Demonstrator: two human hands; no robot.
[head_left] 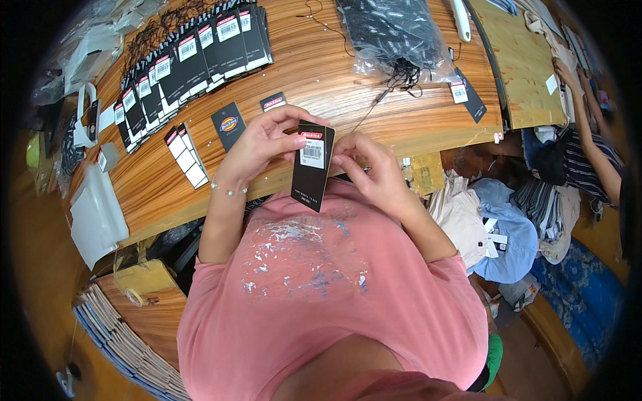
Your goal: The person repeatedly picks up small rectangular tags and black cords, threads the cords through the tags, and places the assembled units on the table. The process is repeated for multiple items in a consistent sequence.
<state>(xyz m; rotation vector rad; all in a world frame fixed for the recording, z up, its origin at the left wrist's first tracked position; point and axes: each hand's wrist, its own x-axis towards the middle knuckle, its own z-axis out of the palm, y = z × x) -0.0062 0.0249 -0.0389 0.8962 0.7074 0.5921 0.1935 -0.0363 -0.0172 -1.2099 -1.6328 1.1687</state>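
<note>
My left hand (262, 144) pinches the top of a black paper hang tag (311, 167) with a white barcode sticker, held upright over the table's near edge. My right hand (370, 168) sits against the tag's right side, fingers curled on something thin; what it holds I cannot tell. Both hands hover above the wooden table (314, 67). Two loose black tags (228, 124) lie flat just beyond my left hand.
Rows of black tags (194, 57) with strings fan across the table's far left. A clear bag of black strings (394, 33) lies at the far centre. Small tag stack (186, 155) at left. Another person's arm (595, 140) works at right beside piled clothes (501, 227).
</note>
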